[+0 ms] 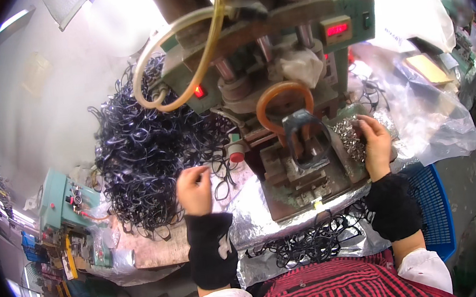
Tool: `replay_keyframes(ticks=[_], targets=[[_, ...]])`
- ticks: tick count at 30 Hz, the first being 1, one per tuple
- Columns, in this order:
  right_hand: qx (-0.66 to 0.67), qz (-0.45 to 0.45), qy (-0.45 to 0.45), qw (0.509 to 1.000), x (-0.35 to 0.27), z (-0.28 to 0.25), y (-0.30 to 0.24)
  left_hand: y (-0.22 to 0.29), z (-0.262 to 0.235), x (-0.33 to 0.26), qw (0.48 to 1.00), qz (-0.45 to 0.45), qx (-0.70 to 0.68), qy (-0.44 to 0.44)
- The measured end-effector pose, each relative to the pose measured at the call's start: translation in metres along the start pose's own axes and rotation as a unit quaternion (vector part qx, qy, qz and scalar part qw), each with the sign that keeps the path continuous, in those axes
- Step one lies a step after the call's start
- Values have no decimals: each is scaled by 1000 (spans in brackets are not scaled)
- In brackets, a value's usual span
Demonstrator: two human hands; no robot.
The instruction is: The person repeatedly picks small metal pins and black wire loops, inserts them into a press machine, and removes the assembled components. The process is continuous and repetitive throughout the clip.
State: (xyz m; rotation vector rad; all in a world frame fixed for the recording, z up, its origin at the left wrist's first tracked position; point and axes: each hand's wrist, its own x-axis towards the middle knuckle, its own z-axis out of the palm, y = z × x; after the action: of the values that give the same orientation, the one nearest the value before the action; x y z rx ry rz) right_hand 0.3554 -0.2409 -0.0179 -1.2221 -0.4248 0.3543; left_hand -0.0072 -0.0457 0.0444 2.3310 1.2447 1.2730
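Note:
My left hand [194, 191] is curled into a loose fist beside a large heap of glossy black looped straps [140, 153]; what it holds, if anything, is hidden. My right hand [377, 146] has its fingers bent together at a pile of small silvery metal pieces [351, 139] to the right of the press. Whether a piece is between those fingertips cannot be made out. Between my hands stands a green bench press [272, 194]. One dark looped strap [293, 137] stands upright on its fixture, just in front of an orange ring [263, 108].
A red button [236, 153] sits at the press's left, and a pale hose [141, 83] loops above. More black straps [306, 243] lie on foil near my apron. At the right are a blue basket [432, 203] and clear plastic sheeting [444, 121]. Another green machine [54, 197] stands far left.

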Motion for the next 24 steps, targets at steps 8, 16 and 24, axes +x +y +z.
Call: replay_keyframes(ticks=[8, 16, 24], targets=[[-216, -112, -54, 968, -37, -6, -36, -83, 71, -48, 951, -185, 213, -123], [-231, -178, -128, 948, -68, -7, -85, 0, -4, -37, 975, -117, -180, 50], [-23, -68, -190, 979, -76, 84, -65, 35, 26, -64, 889, -167, -426, 32]])
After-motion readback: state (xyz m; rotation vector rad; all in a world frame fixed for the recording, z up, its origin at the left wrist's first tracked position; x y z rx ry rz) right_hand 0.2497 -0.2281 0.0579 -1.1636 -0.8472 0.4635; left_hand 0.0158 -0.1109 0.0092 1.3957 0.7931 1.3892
